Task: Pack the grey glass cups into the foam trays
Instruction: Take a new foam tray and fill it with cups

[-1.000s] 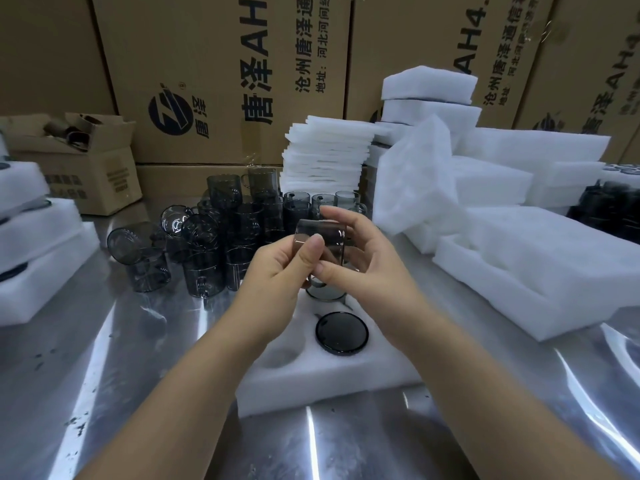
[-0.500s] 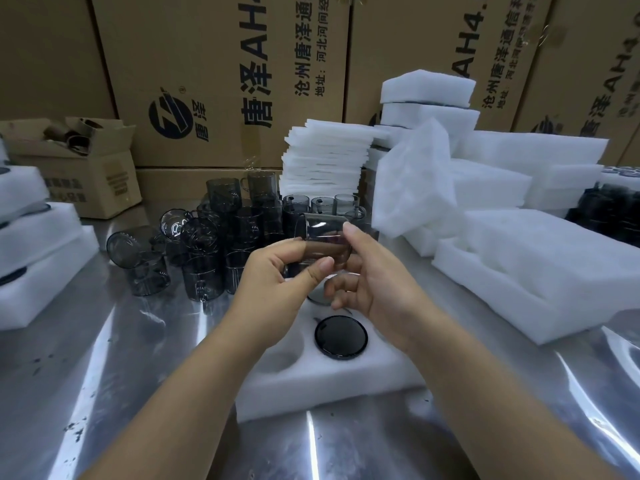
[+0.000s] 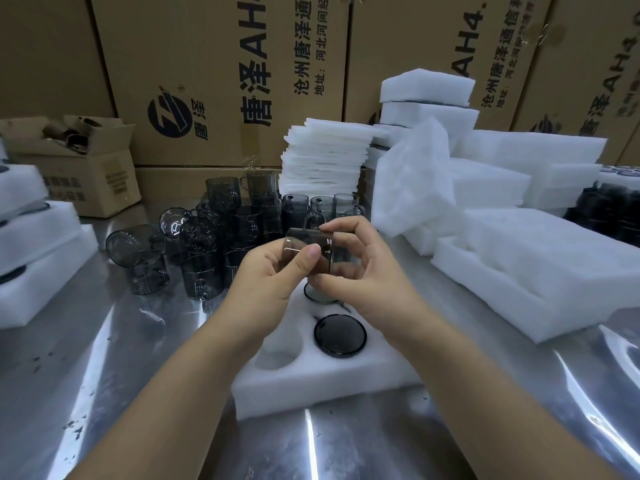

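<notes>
Grey glass cup [image 3: 306, 251] held on its side in both hands, just above the foam tray [image 3: 346, 375]

Left hand [image 3: 266, 282] has thumb and fingers wrapped round the wall and right hand [image 3: 360, 271] pinches the other end, so it's clamped both ways, I'd guess to turn and check it before it goes in. One packed cup [image 3: 340, 336] sits base-up right below, with an empty pocket [image 3: 277, 355] beside it. Loads of loose cups [image 3: 214, 244] wait behind on the steel table [image 3: 138, 375].
</notes>
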